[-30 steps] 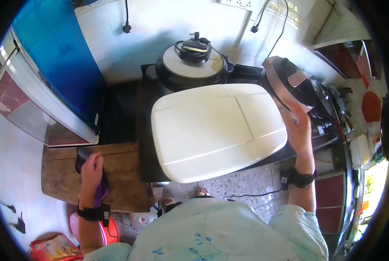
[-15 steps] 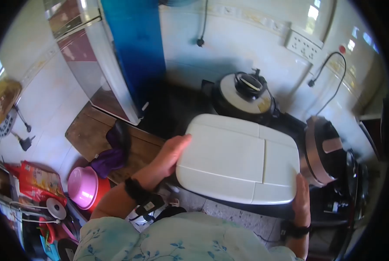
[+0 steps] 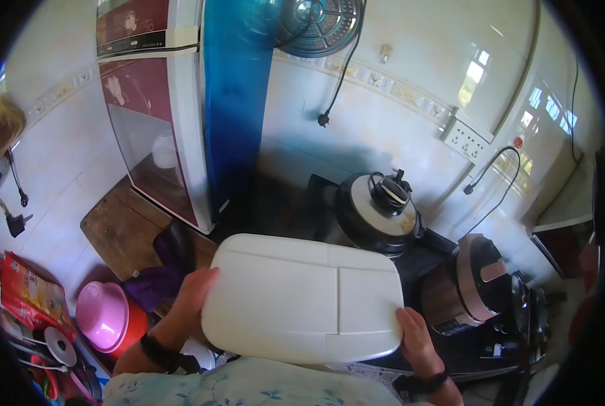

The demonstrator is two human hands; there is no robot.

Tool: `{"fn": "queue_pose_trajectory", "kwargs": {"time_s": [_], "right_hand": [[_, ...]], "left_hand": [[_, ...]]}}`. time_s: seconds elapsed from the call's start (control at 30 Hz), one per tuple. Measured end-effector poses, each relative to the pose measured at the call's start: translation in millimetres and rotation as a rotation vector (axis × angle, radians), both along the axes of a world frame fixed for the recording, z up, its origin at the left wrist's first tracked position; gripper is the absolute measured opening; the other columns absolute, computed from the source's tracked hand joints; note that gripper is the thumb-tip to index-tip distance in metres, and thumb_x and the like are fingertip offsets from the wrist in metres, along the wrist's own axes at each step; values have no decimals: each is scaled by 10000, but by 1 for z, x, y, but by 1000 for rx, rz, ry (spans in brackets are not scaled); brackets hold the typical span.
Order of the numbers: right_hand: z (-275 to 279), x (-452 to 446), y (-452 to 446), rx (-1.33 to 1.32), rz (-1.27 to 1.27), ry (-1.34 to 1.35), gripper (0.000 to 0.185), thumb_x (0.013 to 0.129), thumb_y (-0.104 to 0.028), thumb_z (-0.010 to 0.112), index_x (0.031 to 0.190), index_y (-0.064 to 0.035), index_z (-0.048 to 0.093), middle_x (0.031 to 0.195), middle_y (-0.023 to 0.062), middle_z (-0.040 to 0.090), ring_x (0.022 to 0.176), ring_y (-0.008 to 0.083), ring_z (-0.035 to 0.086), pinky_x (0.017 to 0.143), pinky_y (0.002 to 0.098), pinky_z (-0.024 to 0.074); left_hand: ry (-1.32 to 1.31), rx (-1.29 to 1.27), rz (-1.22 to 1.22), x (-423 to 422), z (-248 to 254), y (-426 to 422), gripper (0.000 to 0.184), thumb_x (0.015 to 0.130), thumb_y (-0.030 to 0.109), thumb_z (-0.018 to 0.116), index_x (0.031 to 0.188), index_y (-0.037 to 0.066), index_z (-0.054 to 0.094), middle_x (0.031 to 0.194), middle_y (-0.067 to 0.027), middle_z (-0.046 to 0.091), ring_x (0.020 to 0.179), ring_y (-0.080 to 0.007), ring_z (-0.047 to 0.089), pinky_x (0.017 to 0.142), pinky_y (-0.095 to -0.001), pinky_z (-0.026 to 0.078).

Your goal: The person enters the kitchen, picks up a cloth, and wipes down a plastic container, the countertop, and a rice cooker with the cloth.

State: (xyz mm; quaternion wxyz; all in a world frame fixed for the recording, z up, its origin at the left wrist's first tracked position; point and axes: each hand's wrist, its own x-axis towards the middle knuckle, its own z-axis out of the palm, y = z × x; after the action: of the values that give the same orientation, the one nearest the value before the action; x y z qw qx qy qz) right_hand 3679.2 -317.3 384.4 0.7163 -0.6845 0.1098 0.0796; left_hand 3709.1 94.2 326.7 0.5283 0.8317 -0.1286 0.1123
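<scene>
A large white rectangular plastic lid or box (image 3: 302, 298) with rounded corners is held level in front of my body, its top face toward me. My left hand (image 3: 195, 298) grips its left edge, and my right hand (image 3: 419, 342) grips its right edge, fingers partly hidden beneath. What lies under the white object cannot be seen. Behind it, a round black cooker with a pale lid (image 3: 378, 206) stands on the dark counter. Right of it is a brown and black pressure cooker (image 3: 475, 284).
A purple cloth (image 3: 155, 287) lies on a wooden board (image 3: 116, 230) at the left, beside a pink basin (image 3: 101, 314). A cabinet with red panels (image 3: 147, 128) and a blue side stands at the back left. Plugs hang from the tiled wall near a socket strip (image 3: 466, 139).
My left hand has come from the purple cloth to the white object's left edge. Held in both hands, the object has moved closer to my body, and the view has tilted up and turned left.
</scene>
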Motion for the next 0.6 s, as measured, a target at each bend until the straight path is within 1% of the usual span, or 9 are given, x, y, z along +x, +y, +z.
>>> {"fn": "queue_pose_trajectory", "kwargs": {"time_s": [0.03,0.1,0.13,0.17,0.23,0.33,0.43,0.57,0.6], "right_hand": [[5,11,11,-29,73,-6,253,888,-218,485,884,28,546,756,17,551,675,66,481,575,215,378],[15,34,40,-240,208,-178,273,885,-234,491,884,35,543,748,11,539,669,61,461,565,212,365],[12,52,45,-179,246,-2,316,881,-232,477,1006,48,549,869,43,592,788,102,540,666,234,415],[20,64,69,-163,272,-70,352,858,-261,534,995,63,550,813,39,584,696,81,514,591,225,406],[17,100,82,-245,371,-31,402,829,-279,576,1026,70,551,841,60,603,713,99,545,615,241,432],[26,141,116,-387,353,-38,429,799,-316,608,979,70,562,819,73,606,704,126,560,609,272,446],[20,177,142,-340,351,-62,433,797,-336,607,951,67,565,824,81,603,713,133,556,617,283,449],[5,227,177,-465,258,-65,516,777,-418,605,910,80,568,826,105,600,734,161,567,624,303,445],[-2,240,182,-462,266,-100,543,769,-450,598,871,83,582,791,111,598,702,173,571,607,313,442]], "left_hand": [[-1,-2,0,-4,6,3,241,868,226,481,830,4,566,787,-42,585,669,-92,532,582,-271,431],[478,-818,182,-20,24,6,240,859,205,483,920,-17,552,836,-54,595,707,-109,555,623,-254,452],[478,-818,179,-24,27,12,240,859,205,483,920,-17,552,836,-54,595,707,-109,555,623,-254,452],[446,-875,189,-27,28,17,254,855,198,484,961,-26,536,856,-64,596,726,-116,565,638,-249,458],[399,-930,193,-30,32,26,275,850,190,486,1003,-36,521,876,-73,598,745,-123,574,654,-244,464],[302,-1011,207,-30,28,36,288,840,168,498,1035,-44,502,914,-93,593,773,-136,581,668,-253,471],[231,-1050,240,-23,16,45,305,834,143,504,1071,-47,478,965,-104,581,808,-150,583,700,-269,479],[163,-1117,280,-16,14,52,311,831,125,503,1084,-51,458,1001,-114,568,859,-173,582,749,-292,480],[161,-1138,300,-15,14,53,313,831,123,502,1086,-51,454,1007,-116,565,869,-178,581,762,-298,479]]}}
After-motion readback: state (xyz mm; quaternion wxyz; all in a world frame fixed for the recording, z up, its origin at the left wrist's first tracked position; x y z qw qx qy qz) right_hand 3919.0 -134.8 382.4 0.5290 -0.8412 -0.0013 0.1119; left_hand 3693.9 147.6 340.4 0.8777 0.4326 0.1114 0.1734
